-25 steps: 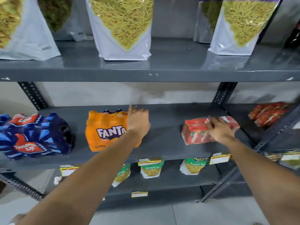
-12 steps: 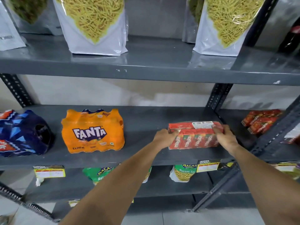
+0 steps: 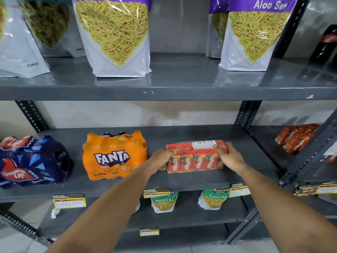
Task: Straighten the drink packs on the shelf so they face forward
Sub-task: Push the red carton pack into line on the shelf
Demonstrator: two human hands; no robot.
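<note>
Centre frame: left hand (image 3: 160, 159) and right hand (image 3: 228, 157) clasped around one red Maaza pack (image 3: 196, 159), beside one orange Fanta pack (image 3: 114, 156) and one blue Thums Up pack (image 3: 31, 161).

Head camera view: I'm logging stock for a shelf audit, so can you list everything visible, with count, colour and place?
Red shrink-wrapped Maaza carton pack: one, red, middle shelf, right of centre, held at both ends.
Orange Fanta bottle pack: one, orange, middle shelf, label forward.
Dark blue Thums Up bottle pack: one, blue and red, middle shelf, far left.
Loose red Maaza cartons: a small cluster, count unclear, neighbouring right bay.
White-and-purple sev pouches: at least five, top shelf.
Green Ratlami Sev packets: at least two, lower shelf.
Dark cola bottle: one, top right edge.
Grey metal shelf: three levels.
Left hand: pack's left end.
Right hand: pack's right end.
</note>
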